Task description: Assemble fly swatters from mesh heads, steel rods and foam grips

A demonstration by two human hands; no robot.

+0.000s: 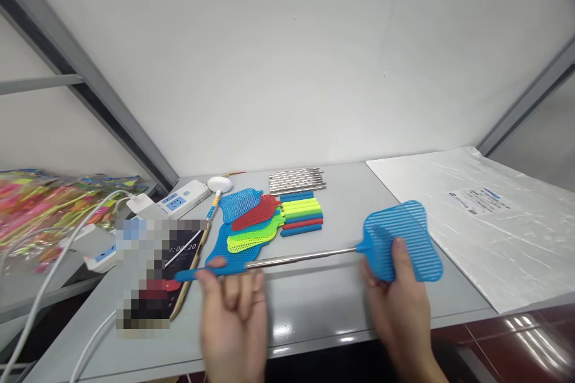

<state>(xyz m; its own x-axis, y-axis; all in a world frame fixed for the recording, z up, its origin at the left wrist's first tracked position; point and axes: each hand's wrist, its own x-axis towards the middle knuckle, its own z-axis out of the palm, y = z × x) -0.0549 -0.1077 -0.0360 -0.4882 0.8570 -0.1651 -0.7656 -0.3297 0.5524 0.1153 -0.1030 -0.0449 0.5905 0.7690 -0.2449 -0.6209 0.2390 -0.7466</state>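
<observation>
Between my two hands a blue fly swatter (309, 256) with a metal shaft is held level above the table. My left hand (236, 317) is closed round its blue handle. My right hand (399, 305) pinches the blue slatted head, thumb on top and fingers mostly hidden behind. Just beyond lie loose swatter heads: a blue one (236, 204), a red one (256, 213) and overlapping green and yellow ones (251, 239). Beside them is a row of coloured handle tubes (300, 209), with several metal rods (296, 179) behind.
A phone (182, 257), partly pixelated, lies at the left near a power strip (184, 198) and white cables. A round white lamp-like item (219, 184) stands behind. On the right, a white plastic sheet (449, 215) covers the table. Bagged colourful items (54, 215) sit far left.
</observation>
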